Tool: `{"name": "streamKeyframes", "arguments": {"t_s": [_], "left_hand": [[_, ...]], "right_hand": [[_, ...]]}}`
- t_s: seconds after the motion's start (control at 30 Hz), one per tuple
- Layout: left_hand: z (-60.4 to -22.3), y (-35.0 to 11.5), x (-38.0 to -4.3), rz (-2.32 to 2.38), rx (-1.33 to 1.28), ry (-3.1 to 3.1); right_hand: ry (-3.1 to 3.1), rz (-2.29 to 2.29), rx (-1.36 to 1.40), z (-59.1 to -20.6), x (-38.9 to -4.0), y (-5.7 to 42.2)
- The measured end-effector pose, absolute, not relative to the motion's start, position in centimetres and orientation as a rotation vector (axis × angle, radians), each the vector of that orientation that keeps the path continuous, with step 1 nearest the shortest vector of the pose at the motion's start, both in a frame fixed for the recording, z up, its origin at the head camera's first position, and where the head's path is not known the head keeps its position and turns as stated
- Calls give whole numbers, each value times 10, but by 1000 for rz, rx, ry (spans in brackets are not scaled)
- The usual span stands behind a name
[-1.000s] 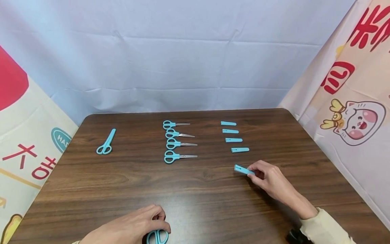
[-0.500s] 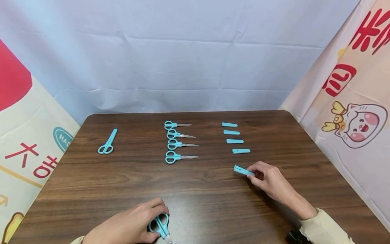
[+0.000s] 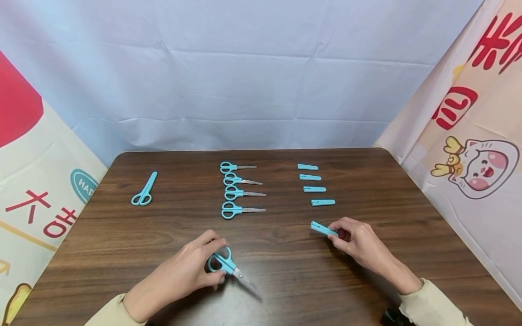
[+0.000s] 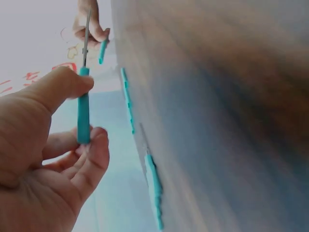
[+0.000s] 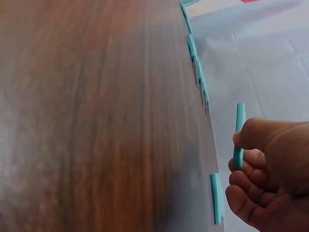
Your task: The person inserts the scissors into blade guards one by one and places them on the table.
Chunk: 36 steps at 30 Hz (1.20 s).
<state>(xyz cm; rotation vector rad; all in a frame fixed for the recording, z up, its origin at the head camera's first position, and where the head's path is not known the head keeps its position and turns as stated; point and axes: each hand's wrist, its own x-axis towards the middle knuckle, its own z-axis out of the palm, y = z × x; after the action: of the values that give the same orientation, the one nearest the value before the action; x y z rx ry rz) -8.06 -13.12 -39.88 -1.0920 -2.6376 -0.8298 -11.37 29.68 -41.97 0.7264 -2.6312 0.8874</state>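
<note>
Your left hand [image 3: 183,267] is pinching scissors [image 3: 229,266] over the desk [image 3: 110,244], your right hand [image 3: 362,241] a cap [image 3: 322,228]; you are seemingly preparing to join them. The next move is probably calling for their alignment.

The place looks like a curtained-off booth, in what building cannot be told: a creased pale cloth [image 3: 253,90] fills the upper frame, a red-lettered sheet [image 3: 24,167] and a cartoon-printed sheet [image 3: 485,154] hang at left and right edges, around a wood-grain table [image 3: 102,226].
</note>
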Motion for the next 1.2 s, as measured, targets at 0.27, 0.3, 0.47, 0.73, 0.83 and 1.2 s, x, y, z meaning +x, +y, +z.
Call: {"name": "streamKeyframes", "arguments": {"t_s": [0.27, 0.3, 0.47, 0.73, 0.83, 1.2], "left_hand": [[-391, -118, -94, -906, -899, -2623], [-391, -117, -96, -904, -870, -2620], [-388, -112, -103, -951, -744, -2601], [-383, -104, -113, -968, -587, -2628], [-382, -101, -115, -974, -528, -2671], [-380, -90, -121, -1030, -433, -2690]], "right_hand": [[-2612, 883, 751, -417, -114, 293], [-2607, 888, 754, -417, -114, 292], [-2585, 920, 790, -415, -114, 285], [-2551, 961, 877, -409, -115, 270], [-2558, 971, 885, -407, -115, 266], [-2552, 995, 921, -405, -114, 255]]}}
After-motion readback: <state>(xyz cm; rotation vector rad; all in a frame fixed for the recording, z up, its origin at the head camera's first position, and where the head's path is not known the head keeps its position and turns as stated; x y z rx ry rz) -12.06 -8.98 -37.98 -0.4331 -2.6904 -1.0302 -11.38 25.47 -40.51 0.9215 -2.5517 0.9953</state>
